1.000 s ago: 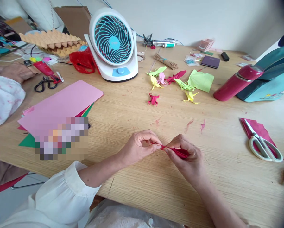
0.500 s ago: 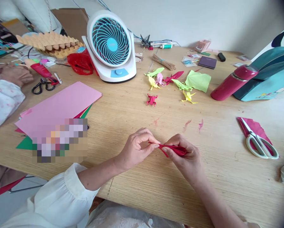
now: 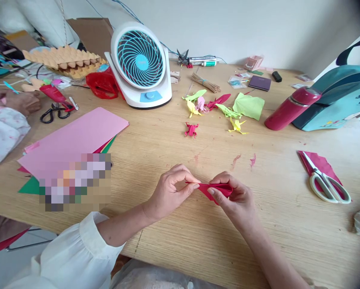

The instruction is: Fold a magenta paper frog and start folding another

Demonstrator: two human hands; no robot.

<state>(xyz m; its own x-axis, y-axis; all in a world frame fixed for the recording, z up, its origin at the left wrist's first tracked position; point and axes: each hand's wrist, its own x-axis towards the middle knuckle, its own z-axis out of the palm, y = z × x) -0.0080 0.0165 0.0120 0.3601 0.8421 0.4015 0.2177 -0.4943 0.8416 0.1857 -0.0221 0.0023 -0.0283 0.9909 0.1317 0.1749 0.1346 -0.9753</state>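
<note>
Flask (image 3: pixel 292 109), capped, contents hidden, is beyond left hand (image 3: pixel 172 192) and right hand (image 3: pixel 236 199), whose grip pinches folded red paper (image 3: pixel 223 188).

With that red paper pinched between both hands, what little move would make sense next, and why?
Probably a squeeze of the right hand to flatten the red paper at that end: the layers there bulge apart into an open loop, while the left hand pinches the opposite end, which should steady it.

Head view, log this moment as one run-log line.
Left hand: pinching folded red paper; Right hand: gripping its other end; Beyond hands: red origami figure on table; Far right: scissors atop red sheet
</note>
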